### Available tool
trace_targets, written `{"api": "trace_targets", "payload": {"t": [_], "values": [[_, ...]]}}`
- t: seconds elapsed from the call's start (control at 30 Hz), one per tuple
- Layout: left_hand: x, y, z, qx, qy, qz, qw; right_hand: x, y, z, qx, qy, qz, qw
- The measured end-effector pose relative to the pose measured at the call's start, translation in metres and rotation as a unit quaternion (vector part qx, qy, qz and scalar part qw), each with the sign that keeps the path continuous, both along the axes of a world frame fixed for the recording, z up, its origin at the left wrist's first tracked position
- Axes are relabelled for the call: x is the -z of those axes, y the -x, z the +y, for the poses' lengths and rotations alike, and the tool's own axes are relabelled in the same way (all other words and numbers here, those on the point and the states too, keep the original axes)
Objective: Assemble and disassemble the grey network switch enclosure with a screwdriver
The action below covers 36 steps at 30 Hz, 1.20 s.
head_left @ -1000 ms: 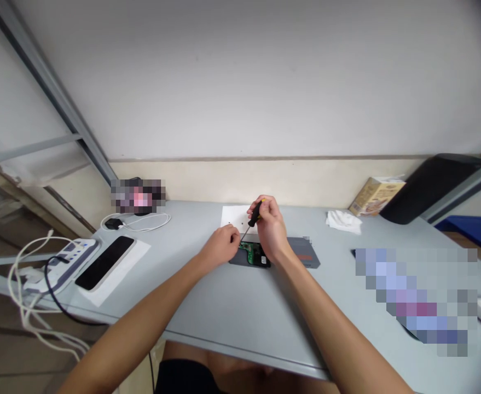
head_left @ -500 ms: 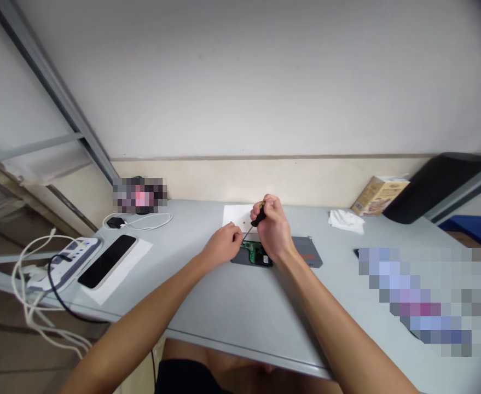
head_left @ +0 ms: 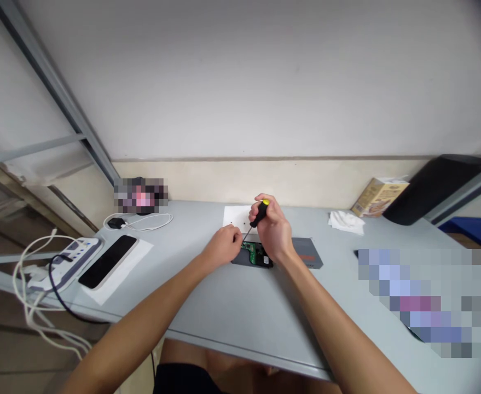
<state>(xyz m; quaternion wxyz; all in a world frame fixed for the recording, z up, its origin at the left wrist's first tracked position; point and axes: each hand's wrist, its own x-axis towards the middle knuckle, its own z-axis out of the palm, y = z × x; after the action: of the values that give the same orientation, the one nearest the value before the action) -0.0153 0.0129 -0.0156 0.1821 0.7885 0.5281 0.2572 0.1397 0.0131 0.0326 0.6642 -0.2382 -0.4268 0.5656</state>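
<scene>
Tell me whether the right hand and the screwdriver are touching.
Touching. The head view shows the right hand curled around the screwdriver, on its black handle, just below the yellow end.

The black-handled, yellow-ended screwdriver (head_left: pixel 260 213) slants inside the right fingers (head_left: pixel 274 211), its thin shaft pointing down toward the left fingers (head_left: pixel 236 235). The opened dark device (head_left: pixel 260 258), green circuitry exposed, lies flat just beside the left fingers.
</scene>
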Motion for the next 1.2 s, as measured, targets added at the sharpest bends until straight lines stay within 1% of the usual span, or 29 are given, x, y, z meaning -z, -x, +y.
{"api": "trace_targets", "payload": {"t": [0.13, 0.23, 0.43, 0.5, 0.6, 0.7, 0.8, 0.97, 1.07, 1.2], "values": [[0.0003, -0.0003, 0.0001, -0.001, -0.002, -0.005, 1.000, -0.0001, 0.0036, 0.0003, 0.014, -0.006, -0.003, 1.000], [0.0014, -0.0003, 0.0005, 0.001, -0.006, -0.007, 1.000, 0.0008, 0.0008, 0.0029, 0.014, -0.001, -0.008, 1.000], [0.0029, 0.0000, 0.0013, -0.001, -0.011, -0.001, 1.000, 0.0009, -0.0062, 0.0049, 0.038, -0.018, -0.067, 0.997], [0.0027, 0.0000, 0.0011, -0.001, -0.012, -0.003, 1.000, -0.0006, -0.0060, 0.0043, 0.019, -0.019, -0.059, 0.998], [0.0014, -0.0003, 0.0002, -0.001, -0.008, -0.009, 1.000, -0.0034, -0.0054, 0.0030, -0.026, -0.004, -0.013, 1.000], [-0.0002, -0.0009, -0.0006, -0.004, 0.001, -0.013, 1.000, -0.0039, -0.0059, 0.0023, -0.049, 0.015, 0.028, 0.998], [-0.0009, -0.0013, -0.0006, -0.006, 0.002, -0.013, 1.000, -0.0019, -0.0061, 0.0034, -0.037, 0.015, 0.032, 0.999], [0.0004, -0.0008, -0.0001, -0.004, -0.004, -0.009, 1.000, -0.0007, -0.0046, 0.0066, -0.011, 0.009, -0.005, 1.000], [0.0007, -0.0006, 0.0000, 0.000, -0.005, -0.008, 1.000, -0.0023, -0.0043, 0.0066, -0.022, 0.012, -0.020, 0.999], [-0.0009, -0.0008, -0.0008, -0.003, -0.001, -0.008, 1.000, -0.0043, -0.0020, 0.0037, -0.036, 0.014, -0.002, 0.999]]}}
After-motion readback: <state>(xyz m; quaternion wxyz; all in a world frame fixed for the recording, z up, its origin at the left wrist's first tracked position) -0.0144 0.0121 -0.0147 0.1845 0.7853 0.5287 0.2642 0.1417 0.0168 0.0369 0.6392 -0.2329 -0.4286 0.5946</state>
